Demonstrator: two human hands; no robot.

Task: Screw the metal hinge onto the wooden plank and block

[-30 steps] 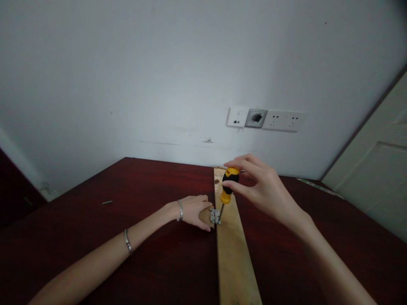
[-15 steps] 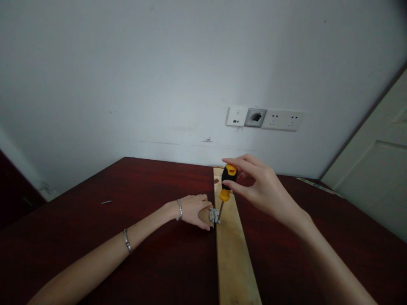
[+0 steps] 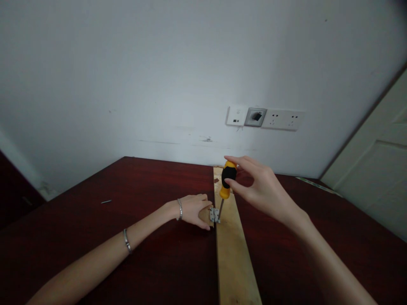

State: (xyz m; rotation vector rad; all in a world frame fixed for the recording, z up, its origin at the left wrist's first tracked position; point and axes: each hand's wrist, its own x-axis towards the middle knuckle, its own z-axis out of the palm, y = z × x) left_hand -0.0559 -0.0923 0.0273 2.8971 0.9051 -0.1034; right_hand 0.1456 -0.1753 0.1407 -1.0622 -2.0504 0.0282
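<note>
My right hand (image 3: 251, 176) grips a yellow and black screwdriver (image 3: 228, 177) by its handle, thumb and fingers around it. The shaft points down, its tip at the right leaf of a small metal hinge (image 3: 214, 214). That leaf lies on a long pale wooden board (image 3: 237, 254); the other leaf sits on a small wooden piece (image 3: 205, 215) at the board's left edge. My left hand (image 3: 193, 209) is closed around this small piece, thumb on the near side and fingers on the far side. Whether a screw is under the tip is too small to tell.
A thin metal piece, like a screw or nail (image 3: 106, 201), lies on the dark red table (image 3: 152, 178) at the left. Behind stands a white wall with sockets (image 3: 282, 120). A flat strip (image 3: 318, 185) lies at the table's back right, near a white door (image 3: 381, 169).
The screwdriver's handle has turned a little, showing more black grip, and my right fingers have shifted slightly around it. My left hand, the hinge and the board have stayed put.
</note>
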